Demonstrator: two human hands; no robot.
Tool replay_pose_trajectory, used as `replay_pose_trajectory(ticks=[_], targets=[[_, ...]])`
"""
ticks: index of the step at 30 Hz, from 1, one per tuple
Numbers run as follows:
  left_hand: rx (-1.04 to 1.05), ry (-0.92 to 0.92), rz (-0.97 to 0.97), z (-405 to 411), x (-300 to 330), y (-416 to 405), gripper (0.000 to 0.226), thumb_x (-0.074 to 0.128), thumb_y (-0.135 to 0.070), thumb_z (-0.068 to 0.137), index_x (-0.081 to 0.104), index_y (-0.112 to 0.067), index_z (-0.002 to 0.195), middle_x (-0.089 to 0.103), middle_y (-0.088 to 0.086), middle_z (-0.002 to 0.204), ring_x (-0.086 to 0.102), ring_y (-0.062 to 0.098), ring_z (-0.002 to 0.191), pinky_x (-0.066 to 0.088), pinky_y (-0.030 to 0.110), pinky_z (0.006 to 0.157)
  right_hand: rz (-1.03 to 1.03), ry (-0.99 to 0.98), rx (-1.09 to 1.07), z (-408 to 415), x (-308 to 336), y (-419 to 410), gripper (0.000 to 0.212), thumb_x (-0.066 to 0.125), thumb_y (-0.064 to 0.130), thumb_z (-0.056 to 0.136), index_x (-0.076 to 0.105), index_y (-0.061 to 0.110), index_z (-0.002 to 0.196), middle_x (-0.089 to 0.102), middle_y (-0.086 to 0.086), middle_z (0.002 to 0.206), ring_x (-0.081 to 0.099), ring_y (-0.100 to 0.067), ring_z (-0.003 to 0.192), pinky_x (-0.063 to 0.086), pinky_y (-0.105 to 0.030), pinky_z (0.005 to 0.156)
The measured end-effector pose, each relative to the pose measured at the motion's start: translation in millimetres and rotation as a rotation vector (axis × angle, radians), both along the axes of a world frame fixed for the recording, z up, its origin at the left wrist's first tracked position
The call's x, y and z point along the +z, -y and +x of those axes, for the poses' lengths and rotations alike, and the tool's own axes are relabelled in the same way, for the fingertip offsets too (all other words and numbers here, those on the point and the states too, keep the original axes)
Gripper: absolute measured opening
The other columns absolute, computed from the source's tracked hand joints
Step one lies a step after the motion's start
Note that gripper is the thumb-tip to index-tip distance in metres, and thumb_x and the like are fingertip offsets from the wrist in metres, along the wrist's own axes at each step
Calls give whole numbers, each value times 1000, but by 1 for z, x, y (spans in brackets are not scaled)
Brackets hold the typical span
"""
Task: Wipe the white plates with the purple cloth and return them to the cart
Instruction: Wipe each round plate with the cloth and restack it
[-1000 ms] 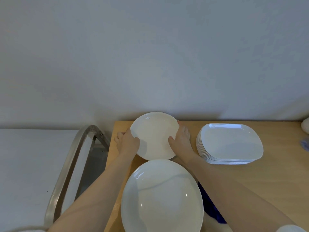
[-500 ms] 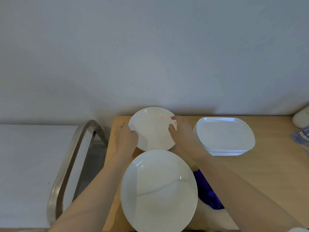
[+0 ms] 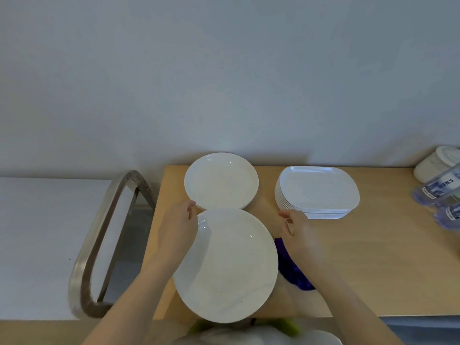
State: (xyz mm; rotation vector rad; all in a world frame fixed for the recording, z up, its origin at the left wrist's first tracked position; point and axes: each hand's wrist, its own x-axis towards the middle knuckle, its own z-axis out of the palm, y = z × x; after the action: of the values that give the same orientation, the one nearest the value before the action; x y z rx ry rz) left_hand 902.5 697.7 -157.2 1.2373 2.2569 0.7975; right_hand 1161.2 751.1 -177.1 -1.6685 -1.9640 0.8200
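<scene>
Stiff, slick, breakable large plate [image 3: 225,265] wants opposite-rim holds; left hand [image 3: 178,230] touches its rim, right hand [image 3: 297,231] beside it, both relaxed, empty.

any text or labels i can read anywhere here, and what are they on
No text can be read.
Bottle labels: dark print on the plastic bottles at the right edge of the table, too blurred to read.
Round plates, rounded-square plates, purple cloth, cart handle: no markings visible.
</scene>
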Motion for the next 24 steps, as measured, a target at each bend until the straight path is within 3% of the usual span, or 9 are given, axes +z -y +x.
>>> replay_pose_trajectory(ticks=[3,8,12,14,17,20,24], targets=[[-6,6,-35,1,-6,15,27,39,-23,98,58,-21,117,61,-6,110,53,11,93,47,30,76,-36,222,26,13,-6,18,34,48,27,95,50,21,129,52,5,130,48,-16,115,47,-36,90],[-16,-4,-67,3,-12,34,22,38,-23,97,55,-22,84,59,-2,79,57,16,72,49,39,64,-77,540,64,22,-19,41,61,46,57,89,29,29,141,32,8,145,32,-16,132,33,-38,106],[10,-2,-85,0,-15,45,20,39,-26,98,58,-25,94,59,-8,84,55,9,72,43,28,56,-116,565,89,31,-27,49,73,54,55,85,19,34,144,24,8,149,32,-22,131,42,-38,98],[27,6,-81,-2,-15,51,18,41,-28,98,58,-27,103,58,-14,87,54,5,74,40,23,55,-121,492,63,37,-29,47,67,58,39,85,25,34,143,34,6,143,39,-23,119,45,-36,91],[41,58,-52,-5,-15,60,21,48,-30,96,58,-28,114,55,-15,93,54,6,84,46,26,65,-158,170,-79,42,-21,38,58,60,17,82,41,29,135,52,1,126,48,-23,107,45,-37,85],[59,80,-48,-10,-13,66,23,54,-33,94,59,-28,115,58,-13,94,56,7,86,53,35,75,-121,-88,-188,40,2,30,46,57,14,81,48,34,122,61,7,109,57,-20,98,45,-33,74],[52,105,-38,-13,-11,69,21,54,-29,94,63,-25,113,60,-14,91,56,5,84,51,31,74,16,-321,-194,22,47,29,43,59,21,87,46,39,124,62,19,105,60,-6,95,46,-25,71]])
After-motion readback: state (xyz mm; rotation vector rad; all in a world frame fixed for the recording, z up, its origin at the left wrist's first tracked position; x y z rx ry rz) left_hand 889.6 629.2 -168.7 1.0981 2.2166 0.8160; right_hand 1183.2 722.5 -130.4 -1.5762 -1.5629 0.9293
